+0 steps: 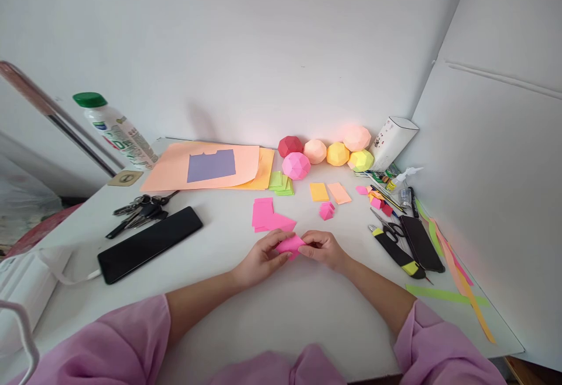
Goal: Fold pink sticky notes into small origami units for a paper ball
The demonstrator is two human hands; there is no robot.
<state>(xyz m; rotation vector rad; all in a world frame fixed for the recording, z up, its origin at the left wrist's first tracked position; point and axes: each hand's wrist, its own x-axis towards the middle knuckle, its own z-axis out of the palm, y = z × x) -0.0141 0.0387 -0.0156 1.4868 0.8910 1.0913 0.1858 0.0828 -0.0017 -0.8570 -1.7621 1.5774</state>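
My left hand [262, 256] and my right hand [324, 248] meet over the white table [263, 320], both pinching a small pink paper piece [290, 244] between their fingertips. Just beyond the hands lie flat pink paper squares [267, 215] and a small folded pink unit [326, 210]. Farther back sit an orange square [319, 191] and a peach square [339, 193].
Several paper polyhedra, such as a pink ball [296, 165], line the wall. Large peach sheets [206, 165], a green paper stack [281, 182], keys [143, 209], a black phone [149, 243] and a bottle [116, 130] are at left. Scissors [389, 230], a cutter [399, 254], pens and paper strips [456, 274] lie at right.
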